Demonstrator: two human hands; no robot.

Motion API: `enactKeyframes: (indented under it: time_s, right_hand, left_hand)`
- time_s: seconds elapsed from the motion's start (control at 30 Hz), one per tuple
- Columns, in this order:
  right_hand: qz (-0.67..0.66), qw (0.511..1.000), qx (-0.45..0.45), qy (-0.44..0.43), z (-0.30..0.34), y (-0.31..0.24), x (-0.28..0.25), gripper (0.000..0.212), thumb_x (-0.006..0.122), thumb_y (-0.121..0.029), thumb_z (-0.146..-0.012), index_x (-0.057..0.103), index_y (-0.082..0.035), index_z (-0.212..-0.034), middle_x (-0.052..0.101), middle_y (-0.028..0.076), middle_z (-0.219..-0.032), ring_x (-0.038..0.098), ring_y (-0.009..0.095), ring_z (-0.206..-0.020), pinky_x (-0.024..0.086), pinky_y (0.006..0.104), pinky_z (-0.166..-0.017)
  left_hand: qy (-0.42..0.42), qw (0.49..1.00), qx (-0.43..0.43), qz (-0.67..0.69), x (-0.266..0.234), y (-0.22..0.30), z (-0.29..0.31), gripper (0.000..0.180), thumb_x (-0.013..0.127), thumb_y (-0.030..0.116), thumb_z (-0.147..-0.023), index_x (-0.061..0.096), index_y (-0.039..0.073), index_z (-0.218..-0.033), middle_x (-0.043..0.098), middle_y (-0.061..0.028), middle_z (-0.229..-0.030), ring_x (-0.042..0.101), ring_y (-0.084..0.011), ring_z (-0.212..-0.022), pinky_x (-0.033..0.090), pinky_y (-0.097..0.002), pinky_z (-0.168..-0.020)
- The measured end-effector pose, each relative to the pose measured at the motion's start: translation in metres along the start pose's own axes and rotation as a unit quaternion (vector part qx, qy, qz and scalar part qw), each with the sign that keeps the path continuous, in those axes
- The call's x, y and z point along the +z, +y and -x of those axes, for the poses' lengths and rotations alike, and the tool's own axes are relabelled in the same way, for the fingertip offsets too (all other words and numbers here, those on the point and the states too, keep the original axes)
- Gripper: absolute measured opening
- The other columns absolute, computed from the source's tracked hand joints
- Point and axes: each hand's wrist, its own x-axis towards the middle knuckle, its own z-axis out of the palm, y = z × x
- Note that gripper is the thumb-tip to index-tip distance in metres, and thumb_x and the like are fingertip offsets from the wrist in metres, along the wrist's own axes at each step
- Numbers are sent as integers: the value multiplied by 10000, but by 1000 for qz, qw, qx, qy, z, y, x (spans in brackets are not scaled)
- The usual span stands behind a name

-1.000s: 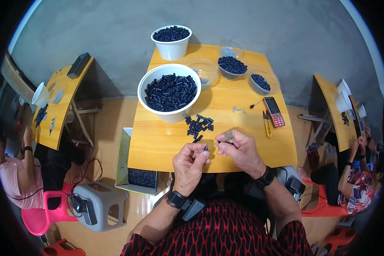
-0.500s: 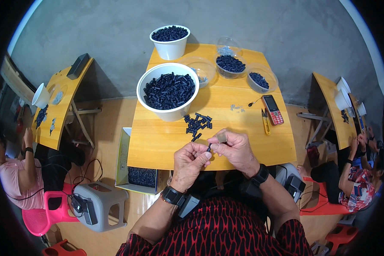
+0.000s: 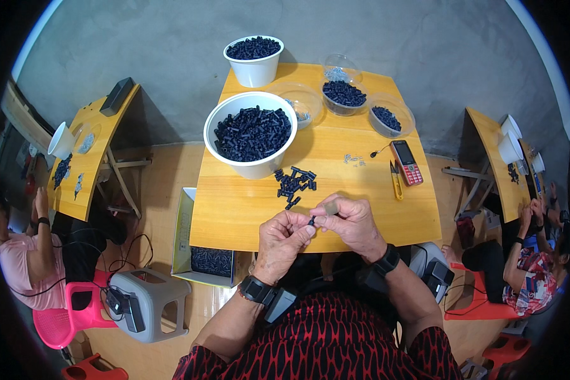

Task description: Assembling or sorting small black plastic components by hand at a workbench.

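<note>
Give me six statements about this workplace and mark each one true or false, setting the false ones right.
1. The left hand pinches a small black part. True.
2. The right hand lies on the phone. False: it is beside the left hand, fingertips close together.
3. A loose pile of black parts lies on the wooden table. True.
4. The yellow-handled snips stand in the nearer white bucket. False: they lie left of the phone.
5. The open box stands on the table. False: it is on the floor, with dark pieces inside.
6. A grey stool stands to the person's left. True.
</note>
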Motion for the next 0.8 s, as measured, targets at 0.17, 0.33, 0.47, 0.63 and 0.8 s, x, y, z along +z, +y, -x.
enactKeyframes:
  time_s: [0.17,0.33,0.47,0.63,0.8]
  right_hand:
    - [12,1000,-21,-7,0,1,0,119,688,20,-846,618,41,-753,673,100,-819,656,135,-793,532,276,-708]
    - [54,997,-40,-22,4,-3,-1,63,677,30,-844,646,55,-796,655,97,-805,658,153,-797,522,264,-700]
    - [94,993,-55,-45,10,-9,-4,53,676,13,-858,694,49,-892,655,93,-840,648,149,-778,517,259,-687]
    - [108,989,-84,-50,13,-7,-7,110,678,-4,-869,715,38,-964,657,86,-878,637,138,-771,508,251,-678]
    - [40,998,-52,-23,13,-8,-1,149,688,-5,-862,679,56,-997,671,91,-893,653,140,-778,525,263,-685]
  left_hand:
    - [-2,1000,12,-15,-2,-3,2,100,702,8,-871,631,3,-941,648,-30,-768,569,-70,-624,489,-204,-582]
    - [-2,1000,9,-15,0,-5,3,94,696,-10,-870,630,3,-936,654,-40,-773,575,-76,-627,493,-209,-585]
    - [-9,1000,6,-3,0,-8,6,91,695,-18,-867,630,0,-927,660,-52,-787,579,-84,-628,495,-212,-588]
    - [-26,1000,-6,11,1,-6,4,92,700,-12,-863,633,0,-924,666,-57,-798,588,-91,-633,503,-219,-598]
    - [-19,999,-20,32,0,-3,2,96,706,11,-865,637,5,-931,676,-59,-812,598,-94,-642,505,-223,-600]
